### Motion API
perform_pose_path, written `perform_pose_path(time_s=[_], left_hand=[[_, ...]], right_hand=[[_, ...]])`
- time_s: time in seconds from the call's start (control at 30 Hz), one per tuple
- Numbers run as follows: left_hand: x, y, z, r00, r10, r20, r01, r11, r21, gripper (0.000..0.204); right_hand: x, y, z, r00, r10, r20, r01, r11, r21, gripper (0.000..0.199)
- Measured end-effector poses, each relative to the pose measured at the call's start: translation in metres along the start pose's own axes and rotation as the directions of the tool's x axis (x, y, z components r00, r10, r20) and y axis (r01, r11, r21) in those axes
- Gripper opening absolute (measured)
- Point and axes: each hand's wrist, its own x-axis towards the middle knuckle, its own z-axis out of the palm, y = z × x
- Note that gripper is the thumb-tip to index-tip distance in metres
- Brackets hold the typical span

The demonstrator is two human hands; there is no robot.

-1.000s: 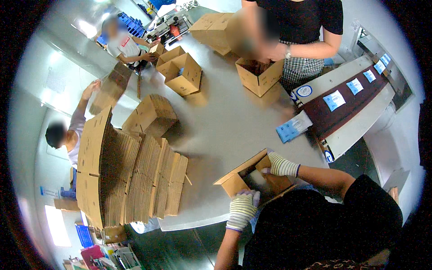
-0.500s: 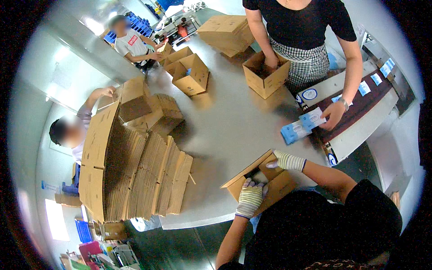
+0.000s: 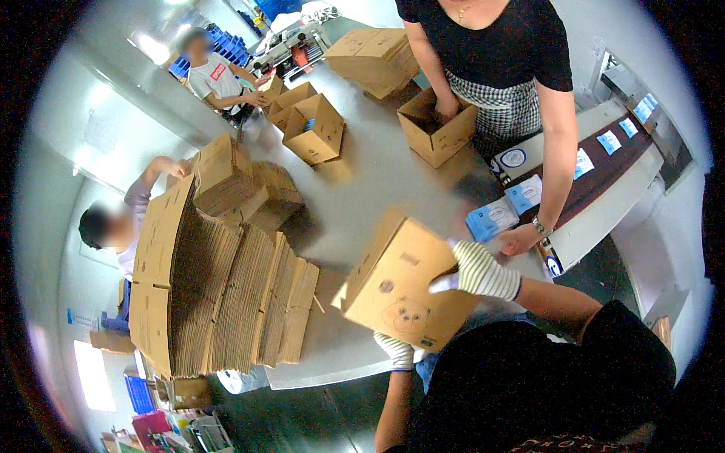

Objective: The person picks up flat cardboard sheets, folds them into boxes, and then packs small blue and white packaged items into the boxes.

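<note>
While both gloved hands carry it, the cardboard box (image 3: pixel 404 283) is tilted up off the grey table (image 3: pixel 362 181), above the near edge. At far left a tall stack of flattened cartons (image 3: pixel 219 294) stands on edge and reaches that same near edge; only a narrow strip of bare tabletop lies between the stack and the box. The left hand (image 3: pixel 396 351) is under the box's lower corner; its striped glove touches the underside, and the box hides the fingers, so how far they are curled cannot be told. The right hand (image 3: pixel 476 272) lies on the box's right side, fingers (image 3: pixel 445 283) bent and closed against the panel, gripping it. Behind the box the middle of the table is open up to three made-up open boxes (image 3: pixel 313 128) at the far side. To the right, a standing person's hand (image 3: pixel 519 240) rests at the table's right edge, just beside the held box, near blue and white packets (image 3: pixel 491 219). Further right, a dark belt (image 3: pixel 604 170) carries more packets.
</note>
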Motion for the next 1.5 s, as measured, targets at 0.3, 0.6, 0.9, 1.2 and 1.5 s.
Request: perform_pose_path(time_s=[0.3, 0.6, 0.9, 1.2, 1.5], left_hand=[[-0.011, -0.041, -0.18, 0.989, -0.147, -0.028, 0.098, 0.495, 0.863, 0.041], [-0.017, 0.096, -0.07, 0.631, -0.419, 0.653, -0.737, -0.587, 0.335, 0.032], [0.018, 0.056, -0.047, 0.573, -0.494, 0.654, -0.816, -0.418, 0.399, 0.014], [0.024, 0.051, -0.041, 0.575, -0.415, 0.705, -0.812, -0.39, 0.434, 0.016], [0.022, 0.054, -0.022, 0.638, -0.48, 0.601, -0.768, -0.454, 0.452, 0.019]], right_hand=[[0.012, 0.015, 0.113, 0.805, -0.417, 0.422, 0.548, 0.796, -0.258, 0.039], [0.015, 0.036, 0.152, 0.454, -0.531, 0.715, 0.863, 0.46, -0.206, 0.019], [0.016, 0.043, 0.15, 0.449, -0.712, 0.54, 0.893, 0.365, -0.262, 0.019], [-0.027, 0.023, 0.138, 0.59, -0.626, 0.511, 0.745, 0.666, -0.044, 0.041], [-0.045, 0.045, 0.218, 0.104, -0.546, 0.831, 0.362, 0.799, 0.479, 0.017]])
